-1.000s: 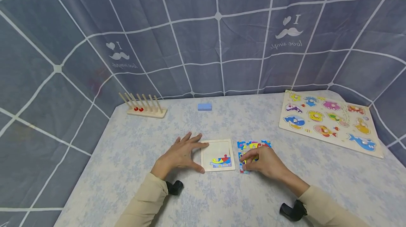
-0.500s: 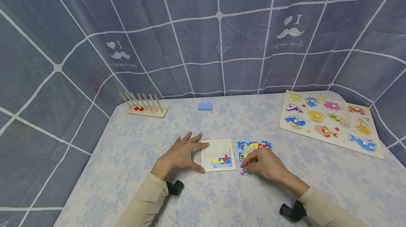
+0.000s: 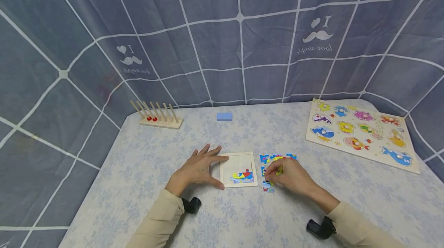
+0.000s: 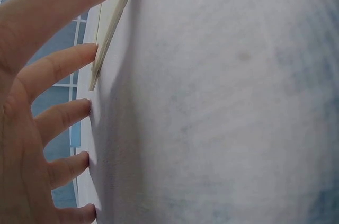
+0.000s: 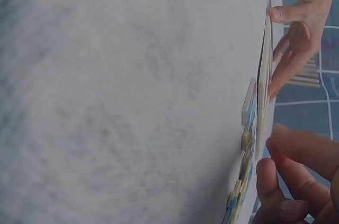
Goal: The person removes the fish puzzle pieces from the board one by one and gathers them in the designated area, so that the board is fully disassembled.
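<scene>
My left hand [image 3: 199,167] is spread at the left side of a square wooden puzzle frame [image 3: 237,154], index finger and thumb at its edge. A few joined jigsaw pieces [image 3: 243,177], yellow, red and blue, lie in the frame's lower right corner. To the right of the frame my right hand [image 3: 293,176] pinches a yellow puzzle piece [image 3: 271,182] with thumb and index finger, mostly covered by the fingers. Loose blue jigsaw pieces [image 3: 264,158] lie under and around this hand. A light blue piece with a red crab [image 3: 268,189] shows just below the fingertips.
A pegboard of sea animals [image 3: 360,136] lies at the back right. At the back left stands a wooden peg stand [image 3: 161,123] with red beads. A small blue block [image 3: 224,116] sits at the back middle, before the grey curtain [image 3: 222,47].
My right hand has shifted slightly among the loose pieces. The crab piece has slid a little toward me and is now uncovered, and more yellow shows between the fingers. The left hand stays put.
</scene>
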`<state>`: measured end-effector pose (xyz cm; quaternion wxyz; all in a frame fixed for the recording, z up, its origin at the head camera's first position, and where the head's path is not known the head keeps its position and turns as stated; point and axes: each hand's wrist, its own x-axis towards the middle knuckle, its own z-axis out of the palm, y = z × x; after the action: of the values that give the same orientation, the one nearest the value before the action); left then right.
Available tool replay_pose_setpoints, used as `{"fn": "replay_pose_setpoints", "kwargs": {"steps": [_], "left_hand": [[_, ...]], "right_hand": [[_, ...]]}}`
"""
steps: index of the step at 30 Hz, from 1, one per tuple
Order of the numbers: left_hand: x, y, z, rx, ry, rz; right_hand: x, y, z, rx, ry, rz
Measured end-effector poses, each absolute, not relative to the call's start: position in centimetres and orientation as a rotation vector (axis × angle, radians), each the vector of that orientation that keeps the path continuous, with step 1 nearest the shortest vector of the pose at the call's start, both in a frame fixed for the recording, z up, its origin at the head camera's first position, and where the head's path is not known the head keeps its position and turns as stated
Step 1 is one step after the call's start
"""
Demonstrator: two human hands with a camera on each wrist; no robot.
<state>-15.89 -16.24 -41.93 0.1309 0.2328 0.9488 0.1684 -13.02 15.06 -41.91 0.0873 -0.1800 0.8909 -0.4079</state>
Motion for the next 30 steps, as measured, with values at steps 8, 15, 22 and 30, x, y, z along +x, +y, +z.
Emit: {"fn": "replay_pose_setpoints", "kwargs": {"steps": [8,15,22,30], "left_hand": [[-15.9,-16.3,-42.0,0.668,2.759,0.489],[-15.9,-16.3,-42.0,0.639,2.748,0.474],[-15.9,-16.3,-42.0,0.664,2.750,0.475],[-15.9,-16.3,-41.9,0.659,2.756,0.467]], "right_hand": [[-13.6,13.1,-42.0,-0.544,2.716,-1.177],[-13.9,10.0,-41.6,-0.613,2.656,-1.150],[-13.9,8.1,-41.5,-0.721,2.727,-0.947],[-13.8,7.7,-41.5,-0.685,2.749,-0.905]]}}
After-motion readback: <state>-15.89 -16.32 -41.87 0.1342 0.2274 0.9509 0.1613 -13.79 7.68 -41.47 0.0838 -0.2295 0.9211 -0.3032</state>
